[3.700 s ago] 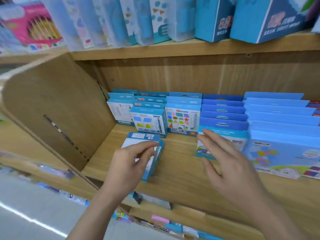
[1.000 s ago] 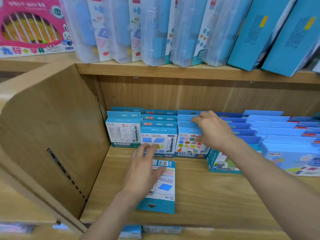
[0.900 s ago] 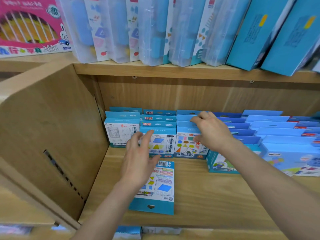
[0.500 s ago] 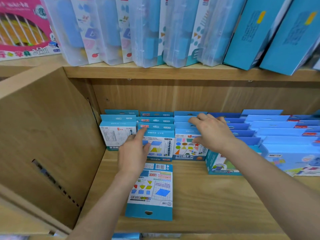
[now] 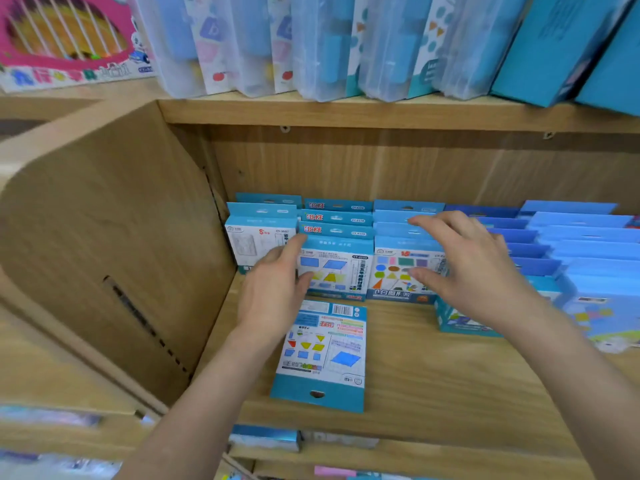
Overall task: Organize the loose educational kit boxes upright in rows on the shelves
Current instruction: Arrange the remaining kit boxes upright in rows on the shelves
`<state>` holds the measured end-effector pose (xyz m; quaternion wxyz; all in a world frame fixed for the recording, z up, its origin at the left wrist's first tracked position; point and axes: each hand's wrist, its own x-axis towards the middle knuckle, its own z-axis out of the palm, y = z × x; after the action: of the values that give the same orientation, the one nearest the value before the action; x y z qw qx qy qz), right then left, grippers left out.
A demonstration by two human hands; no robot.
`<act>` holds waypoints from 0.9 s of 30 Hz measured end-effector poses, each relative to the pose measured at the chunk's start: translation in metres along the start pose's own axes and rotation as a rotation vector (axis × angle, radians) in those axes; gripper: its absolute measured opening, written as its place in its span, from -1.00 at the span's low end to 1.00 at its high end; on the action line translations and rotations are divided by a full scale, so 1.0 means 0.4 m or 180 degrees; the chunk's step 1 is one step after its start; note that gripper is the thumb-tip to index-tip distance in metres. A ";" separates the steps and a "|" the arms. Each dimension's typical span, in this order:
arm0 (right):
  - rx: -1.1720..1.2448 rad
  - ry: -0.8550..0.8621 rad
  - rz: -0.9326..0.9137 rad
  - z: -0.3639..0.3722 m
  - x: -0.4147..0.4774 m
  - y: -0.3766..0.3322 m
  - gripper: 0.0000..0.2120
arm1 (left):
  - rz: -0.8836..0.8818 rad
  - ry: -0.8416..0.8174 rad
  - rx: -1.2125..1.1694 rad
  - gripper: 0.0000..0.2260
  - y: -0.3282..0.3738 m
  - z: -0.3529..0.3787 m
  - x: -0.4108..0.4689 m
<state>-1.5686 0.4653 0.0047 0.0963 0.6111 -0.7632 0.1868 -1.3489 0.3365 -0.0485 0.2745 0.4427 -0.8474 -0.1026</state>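
Two bare forearms [image 5: 207,393], bare wrists [image 5: 254,336], left grip [image 5: 273,294] bare, right grip [image 5: 478,271] bare, slender fingers [image 5: 433,220]

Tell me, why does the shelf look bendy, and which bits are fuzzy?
In the head view the wide lens bows the wooden side panel and fans the top-shelf boxes outward; the right hand and the blue boxes at far right look smeared; the flat box in the middle is sharper, its barcode showing.

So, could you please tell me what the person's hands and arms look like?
The left hand and right hand are bare: no gloves, rings or watch. The left forearm and right forearm are uncovered to the picture's edge, no sleeves in view.
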 end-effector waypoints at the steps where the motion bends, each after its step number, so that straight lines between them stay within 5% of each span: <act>1: 0.0308 -0.0051 0.0007 0.002 -0.021 -0.010 -0.39 | 0.0013 0.0006 -0.0121 -0.54 -0.008 -0.013 -0.014; 8: 0.1266 -0.0502 -0.0109 0.077 -0.129 -0.060 -0.46 | 0.0172 -0.0483 -0.0646 -0.79 -0.090 -0.049 -0.158; 14: 0.1369 -0.1146 -0.0347 0.115 -0.171 -0.102 -0.36 | 0.0397 -0.1712 -0.0681 -0.35 -0.111 -0.017 -0.257; 20: 0.0929 -0.2241 -0.0496 0.143 -0.199 -0.130 -0.08 | 0.0825 -0.1143 -0.0190 -0.53 -0.119 0.023 -0.280; 24: 0.1093 -0.1518 -0.0547 0.162 -0.210 -0.138 -0.25 | 0.1232 -0.0205 -0.0191 -0.75 -0.085 -0.016 -0.251; 27: 0.1826 -0.0550 -0.0099 0.145 -0.199 -0.145 -0.49 | 0.0649 0.0163 -0.0749 -0.80 -0.033 -0.076 -0.212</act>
<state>-1.4890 0.5028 -0.0685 -0.1427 0.6386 -0.6751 0.3406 -1.2840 0.3995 -0.0605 0.3549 0.3216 -0.8629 -0.1615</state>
